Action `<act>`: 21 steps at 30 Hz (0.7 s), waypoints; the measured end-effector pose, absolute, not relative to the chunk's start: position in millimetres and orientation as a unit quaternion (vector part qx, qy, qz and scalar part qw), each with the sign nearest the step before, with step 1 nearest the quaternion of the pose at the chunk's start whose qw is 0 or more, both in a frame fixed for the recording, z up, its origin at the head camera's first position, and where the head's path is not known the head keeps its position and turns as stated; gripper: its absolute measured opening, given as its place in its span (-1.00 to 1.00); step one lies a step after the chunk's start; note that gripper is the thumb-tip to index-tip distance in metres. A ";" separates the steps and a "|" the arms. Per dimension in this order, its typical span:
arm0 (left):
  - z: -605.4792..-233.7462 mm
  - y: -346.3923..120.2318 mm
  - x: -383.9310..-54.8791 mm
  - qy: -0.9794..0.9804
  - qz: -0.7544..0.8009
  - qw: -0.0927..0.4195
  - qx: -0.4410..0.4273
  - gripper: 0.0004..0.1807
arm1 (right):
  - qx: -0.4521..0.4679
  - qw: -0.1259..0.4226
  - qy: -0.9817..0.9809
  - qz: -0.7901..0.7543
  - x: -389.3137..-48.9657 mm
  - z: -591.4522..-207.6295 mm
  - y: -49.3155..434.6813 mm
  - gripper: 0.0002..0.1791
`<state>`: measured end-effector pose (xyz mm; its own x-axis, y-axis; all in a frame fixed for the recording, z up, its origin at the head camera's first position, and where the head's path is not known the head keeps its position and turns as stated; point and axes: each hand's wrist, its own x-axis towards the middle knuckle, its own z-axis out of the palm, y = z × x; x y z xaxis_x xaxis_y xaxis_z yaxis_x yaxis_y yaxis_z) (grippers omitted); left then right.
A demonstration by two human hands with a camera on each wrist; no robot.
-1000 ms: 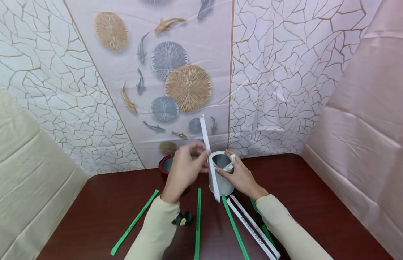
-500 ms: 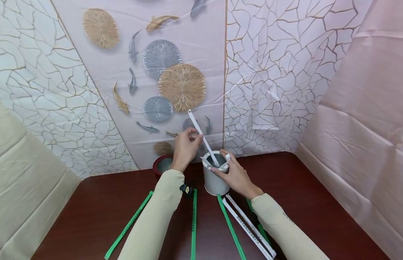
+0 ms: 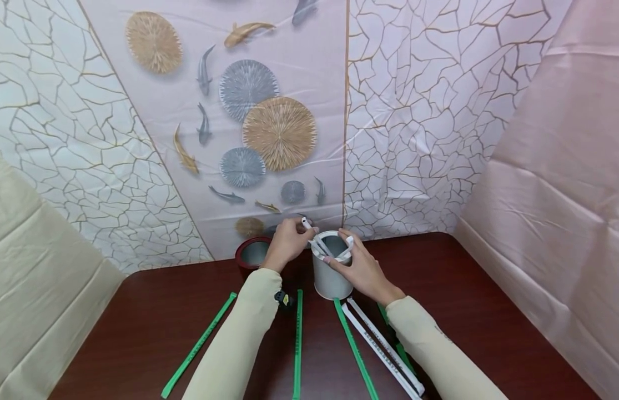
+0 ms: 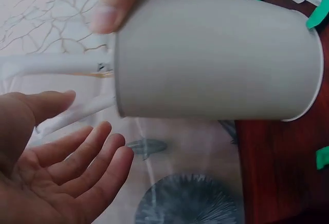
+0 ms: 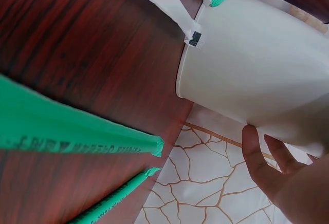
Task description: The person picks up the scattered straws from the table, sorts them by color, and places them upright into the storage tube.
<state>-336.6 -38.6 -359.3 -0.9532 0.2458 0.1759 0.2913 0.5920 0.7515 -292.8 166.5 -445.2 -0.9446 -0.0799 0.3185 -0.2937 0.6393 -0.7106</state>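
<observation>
A light-grey can (image 3: 333, 280) stands upright on the table. My right hand (image 3: 364, 269) holds it near the rim, thumb on the near side. In the right wrist view its fingers (image 5: 267, 157) lie along the can's wall. White paper-wrapped sticks stick out of the can's mouth in the left wrist view, one upper stick (image 4: 56, 63) and one lower stick (image 4: 95, 107). My left hand (image 3: 287, 244) is beside the rim at the lower stick. Thumb and fingers (image 4: 97, 157) are spread apart, with that stick passing between them.
A dark red can (image 3: 253, 253) stands left of the grey one. Green wrapped sticks lie left (image 3: 201, 341), centre (image 3: 297, 344) and right on the table. Two white wrapped sticks (image 3: 384, 350) lie by my right forearm. A patterned cloth wall (image 3: 414, 139) rises behind the table.
My left hand has carried a white stick over to the grey can and lowered it into the mouth, its fingers then spreading. The right hand stays on the can.
</observation>
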 end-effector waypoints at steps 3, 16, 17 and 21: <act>-353.3 -45.2 -336.1 -0.884 -0.437 0.039 -0.158 -0.60 | 0.106 0.132 -0.895 0.412 -292.7 -444.9 166.3 0.04; -346.9 -73.6 -305.3 -0.873 -0.417 0.066 -0.243 -0.54 | 0.149 0.097 -0.866 0.467 -293.0 -438.0 177.1 -0.01; -349.3 -75.4 -302.4 -0.874 -0.410 0.063 -0.252 -0.52 | 0.154 0.090 -0.865 0.468 -292.7 -436.6 177.9 -0.01; -362.8 -76.2 -295.6 -0.875 -0.402 0.024 -0.267 -0.29 | 0.162 0.065 -0.871 0.459 -291.9 -432.8 180.4 -0.04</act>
<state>-295.6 -76.2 -362.8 -0.8563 0.4482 0.2566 0.4866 0.5336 0.6917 -291.9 180.4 -432.8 -0.9391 -0.2226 0.2619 -0.3419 0.5264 -0.7785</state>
